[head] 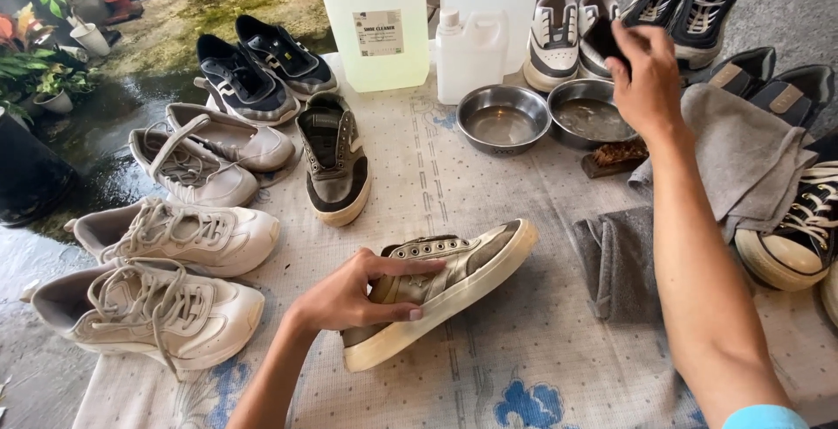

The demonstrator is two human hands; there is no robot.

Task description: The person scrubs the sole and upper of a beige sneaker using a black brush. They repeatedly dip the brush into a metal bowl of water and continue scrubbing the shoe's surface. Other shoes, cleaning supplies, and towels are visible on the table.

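Note:
My left hand (353, 294) grips a grey sneaker with a cream sole (454, 281), tilted on its side on the patterned cloth (454, 377). Its twin sneaker (333, 160) stands upright further back. My right hand (644, 71) is raised above a steel bowl (587, 113) and holds a small dark object (604, 41), likely a brush or sponge. A second steel bowl (504, 117) sits to the left of the first. A brush with brown bristles (615, 157) lies beside the bowls.
Several white sneakers (175, 237) lie at the left, dark ones (257, 67) behind them. Large clear jugs (375, 19) and a small white bottle (470, 54) stand at the back. More shoes (681, 1) and grey towels (742, 150) fill the right side.

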